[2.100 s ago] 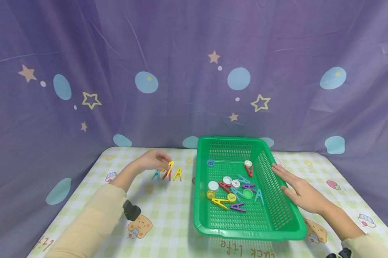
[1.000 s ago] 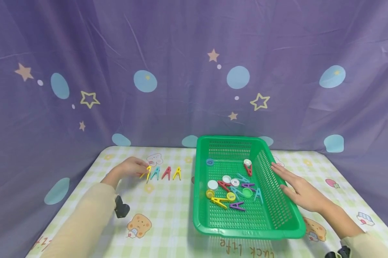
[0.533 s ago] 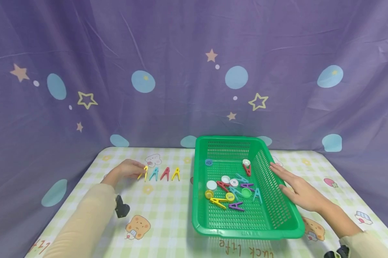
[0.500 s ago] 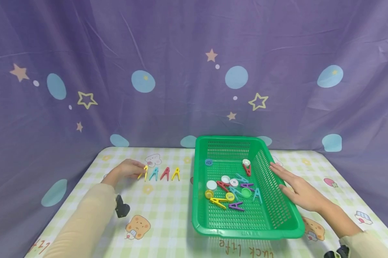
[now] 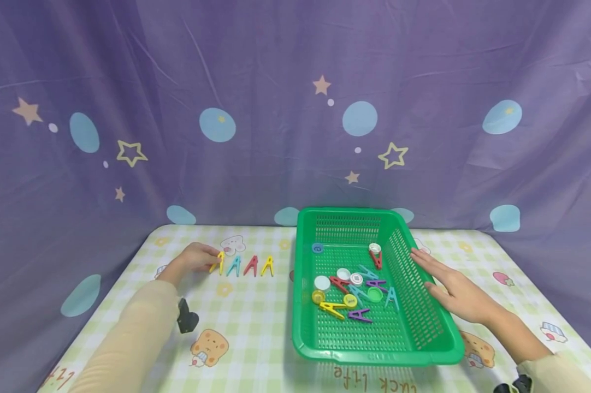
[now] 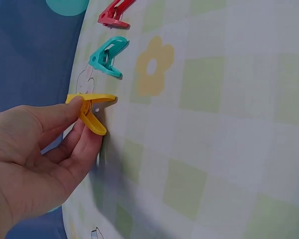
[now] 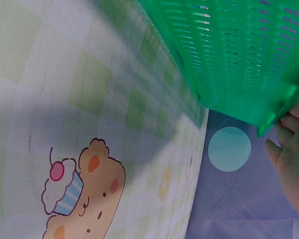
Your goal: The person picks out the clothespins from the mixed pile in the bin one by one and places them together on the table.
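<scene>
My left hand (image 5: 199, 257) pinches a yellow clothespin (image 6: 92, 113) between thumb and fingers at the left end of a row on the tablecloth. To its right lie a teal clothespin (image 5: 234, 266), a red clothespin (image 5: 251, 265) and another yellow clothespin (image 5: 268, 266), all with legs toward me. My right hand (image 5: 460, 292) rests with straight fingers against the right rim of a green basket (image 5: 374, 357). Inside it are several clothespins in red, teal, purple and yellow, such as a purple clothespin (image 5: 360, 315), among several round caps, one a green cap (image 5: 374, 295).
A checked tablecloth (image 5: 256, 333) with printed cartoons covers the table. Its far edge meets a purple curtain (image 5: 276, 109) that hangs behind and along the left side. The basket takes up the middle right of the table.
My left hand has carried the yellow clothespin leftward from above the red one to the row's left end, then barely moved. My right hand has stayed at the basket's rim.
</scene>
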The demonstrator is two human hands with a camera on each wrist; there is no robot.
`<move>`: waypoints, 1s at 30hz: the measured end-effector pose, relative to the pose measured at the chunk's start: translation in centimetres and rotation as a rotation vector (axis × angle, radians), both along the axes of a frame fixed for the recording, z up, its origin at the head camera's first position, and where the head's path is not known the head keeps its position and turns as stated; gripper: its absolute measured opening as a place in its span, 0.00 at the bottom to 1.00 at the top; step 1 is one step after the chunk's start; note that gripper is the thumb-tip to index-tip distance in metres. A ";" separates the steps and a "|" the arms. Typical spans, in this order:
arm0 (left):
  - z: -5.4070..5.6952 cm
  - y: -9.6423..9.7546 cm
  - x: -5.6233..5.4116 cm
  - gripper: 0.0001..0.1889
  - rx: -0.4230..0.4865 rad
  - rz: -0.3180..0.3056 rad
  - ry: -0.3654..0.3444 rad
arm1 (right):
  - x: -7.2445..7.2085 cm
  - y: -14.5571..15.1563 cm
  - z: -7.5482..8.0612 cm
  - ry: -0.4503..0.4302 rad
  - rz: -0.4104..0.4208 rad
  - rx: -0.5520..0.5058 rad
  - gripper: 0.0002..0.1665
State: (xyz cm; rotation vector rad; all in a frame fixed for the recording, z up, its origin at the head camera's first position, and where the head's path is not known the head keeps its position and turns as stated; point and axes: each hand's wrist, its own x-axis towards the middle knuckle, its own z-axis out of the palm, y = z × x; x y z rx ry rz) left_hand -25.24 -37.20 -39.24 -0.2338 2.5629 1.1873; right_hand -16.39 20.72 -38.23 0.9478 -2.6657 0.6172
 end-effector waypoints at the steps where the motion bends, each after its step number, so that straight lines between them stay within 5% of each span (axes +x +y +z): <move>1: 0.0 0.0 0.0 0.22 -0.019 -0.002 0.002 | 0.0 0.0 0.0 0.000 0.000 -0.001 0.32; 20: -0.5 -0.1 0.1 0.19 -0.098 0.006 0.043 | 0.2 -0.1 0.1 -0.005 -0.013 0.006 0.32; 30: 0.4 -0.2 0.2 0.20 -0.079 0.005 0.045 | 0.2 -0.1 0.2 -0.010 -0.021 0.011 0.32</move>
